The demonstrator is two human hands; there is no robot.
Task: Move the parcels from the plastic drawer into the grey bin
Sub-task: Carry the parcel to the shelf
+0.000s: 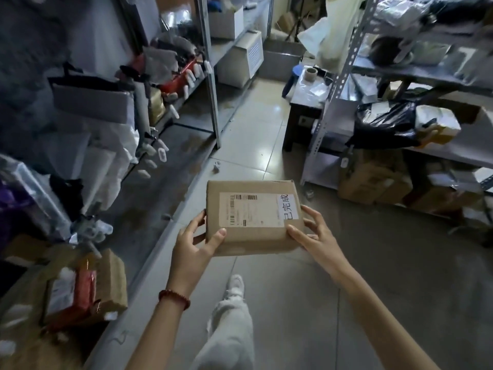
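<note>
While you hold the parcel [253,217] over the aisle floor, near and centre, it reads as a stiff cardboard box, probably light, since your fingers alone carry it. Your left hand [194,244] grips its near left corner, thumb on top; your right hand [314,233] grips the right edge likewise. Opposite sides suit it. Count: 1 parcel, 2 hands on it, 2 labels [248,209] on top. 1 grey tub [280,58] far off may be the bin.
</note>
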